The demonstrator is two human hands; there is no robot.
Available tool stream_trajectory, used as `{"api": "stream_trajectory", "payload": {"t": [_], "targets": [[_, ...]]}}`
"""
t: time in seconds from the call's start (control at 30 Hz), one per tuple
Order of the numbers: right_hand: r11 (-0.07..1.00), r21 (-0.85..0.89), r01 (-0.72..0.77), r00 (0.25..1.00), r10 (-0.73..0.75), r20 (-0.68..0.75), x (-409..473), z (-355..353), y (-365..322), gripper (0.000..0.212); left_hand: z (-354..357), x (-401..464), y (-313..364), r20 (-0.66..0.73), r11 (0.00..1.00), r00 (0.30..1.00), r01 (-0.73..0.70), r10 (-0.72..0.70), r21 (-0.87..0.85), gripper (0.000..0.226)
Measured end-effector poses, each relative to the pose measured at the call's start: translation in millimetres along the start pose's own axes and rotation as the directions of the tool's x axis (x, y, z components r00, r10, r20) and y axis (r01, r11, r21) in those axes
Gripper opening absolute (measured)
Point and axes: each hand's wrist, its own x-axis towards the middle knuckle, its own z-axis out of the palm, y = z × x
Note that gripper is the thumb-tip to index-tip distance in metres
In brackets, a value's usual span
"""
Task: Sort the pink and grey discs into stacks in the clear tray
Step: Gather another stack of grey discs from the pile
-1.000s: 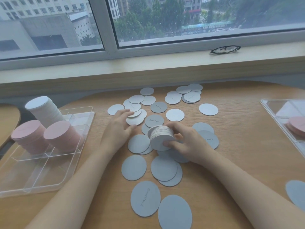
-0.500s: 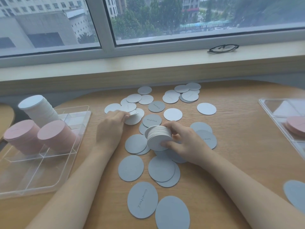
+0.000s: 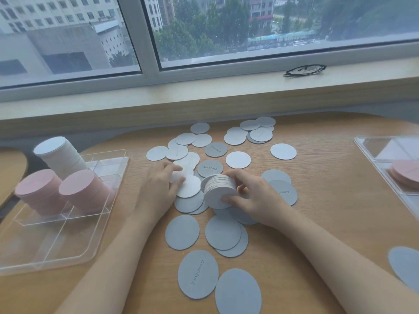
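Discs [image 3: 219, 191] — stack's far edge hidden by hands [image 3: 254, 196]

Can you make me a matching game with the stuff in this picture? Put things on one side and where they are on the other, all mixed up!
Things:
1. eyeglasses
2. two pink stacks
3. small grey stack
4. left hand

Places:
A. in the right hand's grip, tilted over the table
B. on the window ledge
C. resting on loose grey discs on the table
D. standing in the clear tray on the left

Pairs: 1-B, 2-D, 3-A, 4-C
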Motion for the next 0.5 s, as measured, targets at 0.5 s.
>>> {"api": "stream_trajectory", "payload": {"t": [0.5], "targets": [[1.000, 0.015, 0.010, 1.000, -0.010, -0.009, 0, 2, 1, 0.045, -11, 5, -9, 0.055, 0.827, 0.959, 0.268, -0.278, -0.494, 0.039]]}}
